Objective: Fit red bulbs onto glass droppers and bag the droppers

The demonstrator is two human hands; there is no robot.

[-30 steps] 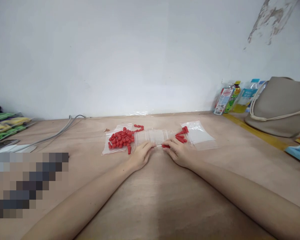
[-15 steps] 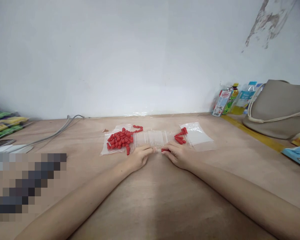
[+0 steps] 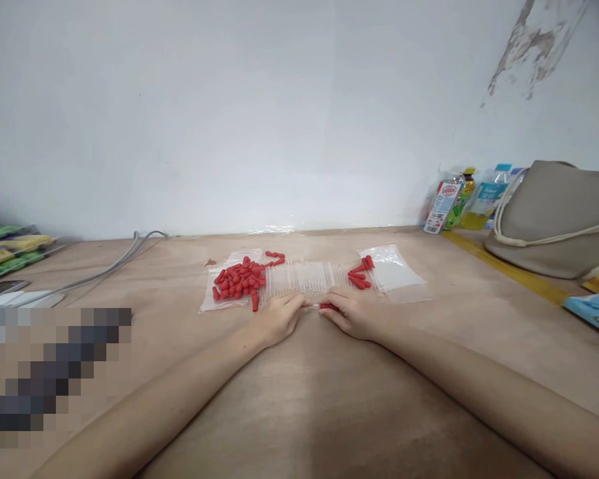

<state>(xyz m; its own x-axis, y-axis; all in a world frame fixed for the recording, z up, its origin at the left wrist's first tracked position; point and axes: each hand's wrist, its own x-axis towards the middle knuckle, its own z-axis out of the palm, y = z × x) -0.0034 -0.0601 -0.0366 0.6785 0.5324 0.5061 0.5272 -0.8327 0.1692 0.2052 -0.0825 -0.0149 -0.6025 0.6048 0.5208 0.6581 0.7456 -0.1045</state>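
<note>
My left hand [image 3: 280, 315] pinches a thin clear dropper tube [image 3: 314, 307], which bridges the small gap between my hands. At the tube's right end, my right hand [image 3: 353, 311] grips a red rubber bulb [image 3: 328, 307], partly hidden by its fingers. Whether the tube sits inside the bulb I cannot tell. Just beyond my hands lies a row of clear tubes [image 3: 304, 274] side by side. A heap of red bulbs [image 3: 239, 278] rests on a plastic bag to the left. On the right, several red bulbs [image 3: 360, 281] lie at the row's end, apparently on tubes.
A flat clear bag [image 3: 394, 266] with a white panel lies right of the row. Drink bottles [image 3: 486, 196], a carton [image 3: 443, 207] and a grey bag [image 3: 559, 216] stand at the right. A grey cable [image 3: 114, 263] and packets [image 3: 17, 249] occupy the left; a pixelated patch hides part there.
Both hands have shifted slightly toward me with the tube and bulb. Less of the tube shows between them. The heap and the row stay as they were.
</note>
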